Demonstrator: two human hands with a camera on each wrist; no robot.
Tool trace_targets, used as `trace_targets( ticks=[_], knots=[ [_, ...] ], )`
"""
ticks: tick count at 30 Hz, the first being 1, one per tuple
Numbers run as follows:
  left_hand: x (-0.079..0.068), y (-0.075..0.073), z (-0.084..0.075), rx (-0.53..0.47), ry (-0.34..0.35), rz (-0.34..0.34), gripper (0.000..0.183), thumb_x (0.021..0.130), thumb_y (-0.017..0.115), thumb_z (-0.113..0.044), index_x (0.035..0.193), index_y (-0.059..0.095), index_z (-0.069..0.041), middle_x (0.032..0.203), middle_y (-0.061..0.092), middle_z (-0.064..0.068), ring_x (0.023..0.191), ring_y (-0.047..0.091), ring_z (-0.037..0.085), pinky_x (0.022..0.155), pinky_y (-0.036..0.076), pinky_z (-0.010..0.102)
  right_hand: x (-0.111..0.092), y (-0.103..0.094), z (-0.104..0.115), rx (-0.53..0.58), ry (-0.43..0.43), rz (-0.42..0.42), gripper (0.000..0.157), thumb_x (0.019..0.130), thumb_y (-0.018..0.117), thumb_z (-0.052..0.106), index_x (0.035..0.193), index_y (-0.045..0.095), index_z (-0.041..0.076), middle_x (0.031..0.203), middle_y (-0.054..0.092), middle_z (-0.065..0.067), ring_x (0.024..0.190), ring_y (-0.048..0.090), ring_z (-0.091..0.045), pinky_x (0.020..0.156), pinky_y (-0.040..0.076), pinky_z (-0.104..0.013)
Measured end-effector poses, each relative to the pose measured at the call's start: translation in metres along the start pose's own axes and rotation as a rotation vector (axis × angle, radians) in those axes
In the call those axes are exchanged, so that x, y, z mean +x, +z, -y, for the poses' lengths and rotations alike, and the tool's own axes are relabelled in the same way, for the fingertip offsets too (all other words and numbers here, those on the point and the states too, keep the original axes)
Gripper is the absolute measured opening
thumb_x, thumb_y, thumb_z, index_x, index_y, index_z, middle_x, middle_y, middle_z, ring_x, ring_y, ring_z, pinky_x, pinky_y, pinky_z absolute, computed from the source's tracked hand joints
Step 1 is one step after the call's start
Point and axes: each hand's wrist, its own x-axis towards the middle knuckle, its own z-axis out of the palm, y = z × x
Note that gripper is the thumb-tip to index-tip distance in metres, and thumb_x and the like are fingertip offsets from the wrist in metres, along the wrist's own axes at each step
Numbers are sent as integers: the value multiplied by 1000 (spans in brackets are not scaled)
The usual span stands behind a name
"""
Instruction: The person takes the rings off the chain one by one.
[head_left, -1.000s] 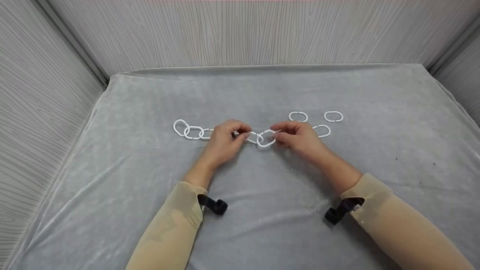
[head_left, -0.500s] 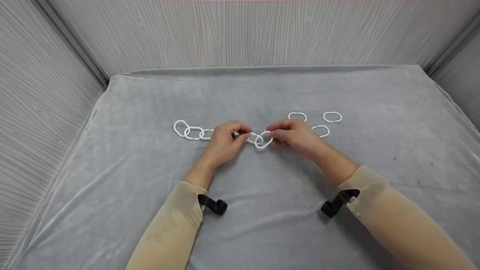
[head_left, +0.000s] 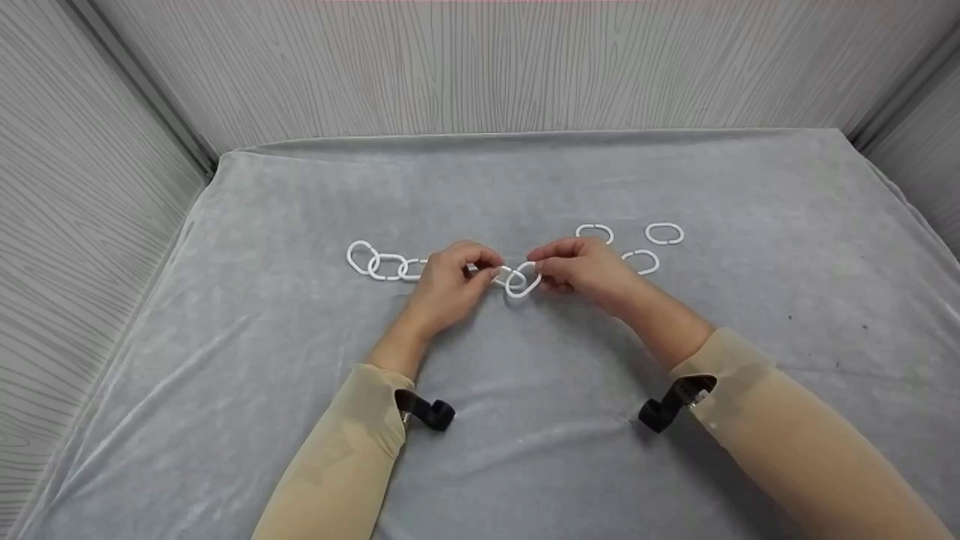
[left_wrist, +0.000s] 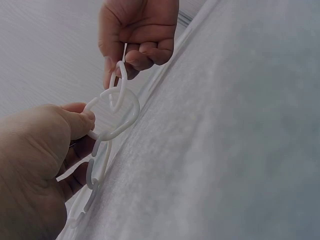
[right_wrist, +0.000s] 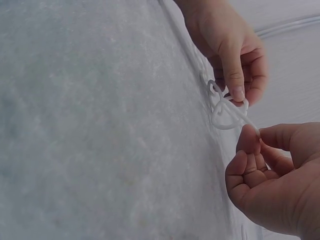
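My left hand (head_left: 452, 283) pinches a white plastic chain link (left_wrist: 134, 114) near the right end of a short chain. From under that hand the other joined links (head_left: 386, 267) trail left along the cloth. My right hand (head_left: 586, 271) pinches the end link (head_left: 523, 280) between thumb and forefinger. In the left wrist view this end link passes through the left hand's link, and a narrow gap shows in the latter near the left thumb. Both hands are close together over the middle of the table.
Loose white links lie behind and beside my right hand: one link (head_left: 664, 233) at the far right, a second link (head_left: 643, 262) nearer, and a third link (head_left: 595, 231) partly behind the fingers. Grey cloth (head_left: 480, 450) covers the table, with wood-patterned panels (head_left: 480, 67) around it.
My right hand has moved slightly left toward the left hand, and the end link has tilted and shifted left with it. The left hand has stayed in place.
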Motion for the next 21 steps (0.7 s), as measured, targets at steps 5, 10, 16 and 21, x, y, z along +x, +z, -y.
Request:
trace_targets(
  ticks=[5,10,16,21],
  knots=[
    [0,0,0,-4,4,-2,7,97,74,-4,102,79,-2,100,73,8,94,65,21,85,54,44,-1,1,3,26,13,6,31,102,63,6,127,69,-10,82,69,1,75,64,-10,73,55,-22],
    [-1,1,0,-10,-4,-1,7,97,75,-4,103,79,-3,101,74,8,95,65,21,85,53,43,0,0,3,24,25,14,31,102,62,7,129,69,-9,83,70,0,76,65,-10,74,55,-22],
    [0,0,-1,-12,-1,4,7,98,74,-5,103,79,-2,101,74,8,94,65,21,84,53,42,0,2,4,51,44,15,31,102,63,7,128,70,-7,86,71,-1,77,66,-11,77,57,-24],
    [-1,-1,-1,-12,3,7,8,98,74,-5,103,79,-3,101,74,8,94,66,21,85,54,42,1,4,4,73,50,12,31,101,63,6,128,70,-7,86,72,-2,76,67,-11,77,58,-25]
  ],
)
